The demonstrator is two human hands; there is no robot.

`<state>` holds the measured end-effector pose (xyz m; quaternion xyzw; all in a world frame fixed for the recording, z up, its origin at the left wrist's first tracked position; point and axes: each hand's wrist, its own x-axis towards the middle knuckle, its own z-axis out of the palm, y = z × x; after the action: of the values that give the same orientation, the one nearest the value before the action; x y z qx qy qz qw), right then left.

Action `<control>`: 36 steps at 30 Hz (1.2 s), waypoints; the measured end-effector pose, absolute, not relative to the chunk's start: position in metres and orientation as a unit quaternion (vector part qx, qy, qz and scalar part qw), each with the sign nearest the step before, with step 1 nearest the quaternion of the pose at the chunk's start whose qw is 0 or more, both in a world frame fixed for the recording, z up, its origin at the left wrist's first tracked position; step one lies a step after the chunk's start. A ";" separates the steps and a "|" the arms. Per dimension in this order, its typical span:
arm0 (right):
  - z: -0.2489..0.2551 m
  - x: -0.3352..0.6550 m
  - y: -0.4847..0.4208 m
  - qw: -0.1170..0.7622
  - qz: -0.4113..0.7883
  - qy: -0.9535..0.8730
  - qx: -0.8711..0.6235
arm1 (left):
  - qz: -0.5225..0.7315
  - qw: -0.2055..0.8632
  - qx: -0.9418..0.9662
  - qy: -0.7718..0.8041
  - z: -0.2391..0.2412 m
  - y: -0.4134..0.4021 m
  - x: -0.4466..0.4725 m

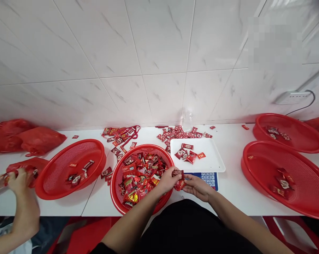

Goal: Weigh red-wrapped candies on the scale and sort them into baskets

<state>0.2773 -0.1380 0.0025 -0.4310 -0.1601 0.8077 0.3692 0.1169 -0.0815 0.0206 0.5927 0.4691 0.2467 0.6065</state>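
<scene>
Small red wrapped candies (178, 184) are between my two hands, just in front of the white tray. My left hand (169, 180) is closed, pinching a dark red packet near the rim of the red basket. From the other side, my right hand (198, 187) has its fingers curled on the same bunch, with its fingertips partly hidden. Below my left forearm, the round red basket (113, 187) is heaped with mixed red and gold wrapped sweets. Several packets lie on the white tray (213, 158), which sits on a scale with a blue keypad (214, 181).
Loose packets (179, 132) and a clear bottle (188, 121) stand along the wall. Red baskets sit left (69, 151) and right (245, 165), each with a few packets. At far left, a co-worker's hands (21, 180) handle a red bag (39, 165); full red bags (41, 139) lie behind.
</scene>
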 end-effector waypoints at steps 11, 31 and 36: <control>0.024 0.317 -0.091 0.569 0.681 -0.107 -0.448 | 0.304 0.746 0.372 0.462 0.024 -0.073 0.116; -0.012 0.311 -0.125 0.395 0.679 -0.286 -0.548 | 0.232 0.625 0.565 0.487 0.017 -0.075 0.106; -0.019 0.343 -0.105 0.468 0.518 -0.302 -0.649 | 0.237 0.406 0.661 0.585 0.006 -0.052 0.067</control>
<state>0.3434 -0.1051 -0.0190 -0.6493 -0.3019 0.5181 0.4679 0.0667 -0.0521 0.0058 0.6609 0.5848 0.2372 0.4062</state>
